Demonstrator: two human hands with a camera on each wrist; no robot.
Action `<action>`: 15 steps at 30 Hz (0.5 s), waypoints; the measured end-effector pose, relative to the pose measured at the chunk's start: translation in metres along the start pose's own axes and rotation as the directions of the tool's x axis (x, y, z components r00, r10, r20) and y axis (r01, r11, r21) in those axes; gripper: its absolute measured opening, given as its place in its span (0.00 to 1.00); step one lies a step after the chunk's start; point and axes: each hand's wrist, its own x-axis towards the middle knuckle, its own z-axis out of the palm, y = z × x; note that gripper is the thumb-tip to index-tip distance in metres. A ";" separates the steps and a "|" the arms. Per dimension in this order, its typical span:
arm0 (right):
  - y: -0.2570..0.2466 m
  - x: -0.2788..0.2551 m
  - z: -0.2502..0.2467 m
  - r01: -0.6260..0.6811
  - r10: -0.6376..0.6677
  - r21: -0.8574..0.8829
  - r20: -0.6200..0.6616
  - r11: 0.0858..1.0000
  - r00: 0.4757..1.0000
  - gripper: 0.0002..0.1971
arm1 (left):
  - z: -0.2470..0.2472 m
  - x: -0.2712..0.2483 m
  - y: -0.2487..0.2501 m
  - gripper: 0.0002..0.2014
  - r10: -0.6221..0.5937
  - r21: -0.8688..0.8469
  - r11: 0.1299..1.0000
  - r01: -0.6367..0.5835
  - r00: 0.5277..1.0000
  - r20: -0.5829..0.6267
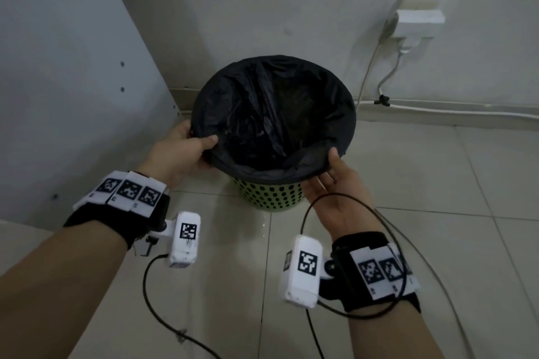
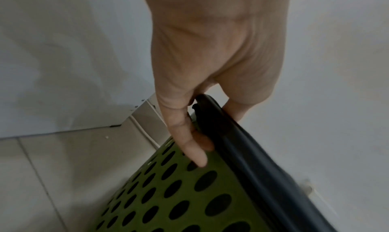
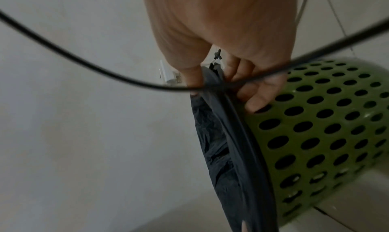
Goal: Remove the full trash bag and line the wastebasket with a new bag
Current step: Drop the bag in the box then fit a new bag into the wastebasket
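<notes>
A green perforated wastebasket (image 1: 269, 194) stands on the tiled floor near the wall, lined with a black trash bag (image 1: 274, 114) folded over its rim. My left hand (image 1: 186, 148) grips the rim on the left, thumb on the bag inside and fingers outside. In the left wrist view the left hand (image 2: 212, 132) curls round the bag-covered rim (image 2: 252, 160) above the basket wall (image 2: 172, 195). My right hand (image 1: 329, 178) holds the near right rim, thumb on top. In the right wrist view the right hand (image 3: 219, 89) pinches the bag edge (image 3: 219, 144) against the basket (image 3: 315, 127).
A white cabinet panel (image 1: 58, 81) rises close on the left. A white plug adapter (image 1: 417, 23) sits on the wall at the back right, with cables running down and along the skirting (image 1: 466, 109). A black wrist-camera cable (image 1: 318, 204) loops by my right hand.
</notes>
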 end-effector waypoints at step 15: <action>0.017 -0.008 0.006 -0.046 0.049 -0.059 0.039 0.997 0.998 0.06 | 0.003 -0.002 -0.009 0.17 0.039 0.048 0.998 -0.036 0.997 -0.063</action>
